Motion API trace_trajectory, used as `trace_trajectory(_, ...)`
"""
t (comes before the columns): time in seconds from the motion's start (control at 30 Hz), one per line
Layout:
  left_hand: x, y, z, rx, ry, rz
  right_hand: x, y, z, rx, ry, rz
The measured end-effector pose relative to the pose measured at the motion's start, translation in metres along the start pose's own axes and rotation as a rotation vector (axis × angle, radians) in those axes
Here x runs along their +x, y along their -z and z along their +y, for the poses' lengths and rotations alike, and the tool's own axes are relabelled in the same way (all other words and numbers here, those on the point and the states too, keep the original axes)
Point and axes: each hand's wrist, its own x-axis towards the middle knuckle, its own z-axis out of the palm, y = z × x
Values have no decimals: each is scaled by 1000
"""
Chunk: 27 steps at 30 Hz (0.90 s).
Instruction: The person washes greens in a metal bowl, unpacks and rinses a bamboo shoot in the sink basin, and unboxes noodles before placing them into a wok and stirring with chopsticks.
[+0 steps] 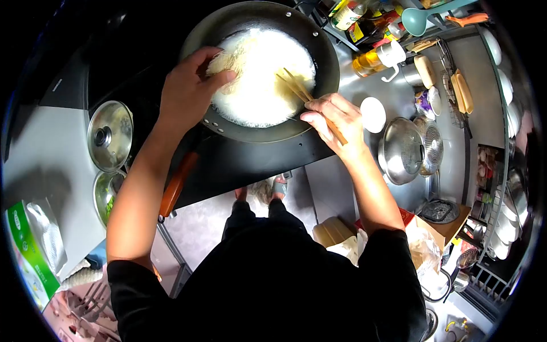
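Note:
A large dark wok [196, 40] on the stove holds pale, foamy, brightly lit liquid [256, 105]. Over its left side, my left hand [196, 85] grips a tangled clump of thin, pale noodles [229, 64] between thumb and fingers. The clump sits at or just above the liquid; glare hides which. At the wok's right edge my right hand [337, 119] is closed around a pair of wooden chopsticks [297, 88], whose tips point into the liquid.
A wooden handle [178, 185] juts out below the wok. To the left lie a glass lid [111, 137] and a bowl with something green [107, 194]. On the right counter are a white oval item [373, 114], metal bowls [401, 151] and a jug of yellow liquid [376, 58].

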Motion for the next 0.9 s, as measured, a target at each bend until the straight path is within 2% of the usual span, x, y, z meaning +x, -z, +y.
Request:
trace_trajectory(0.5, 1, 1, -6, -65, 19, -35, 2, -15, 9, -20, -68, 32)
trace_trajectory(0.9, 3, -1, -15, -28, -16, 29, 3, -22, 23, -12, -80, 90)
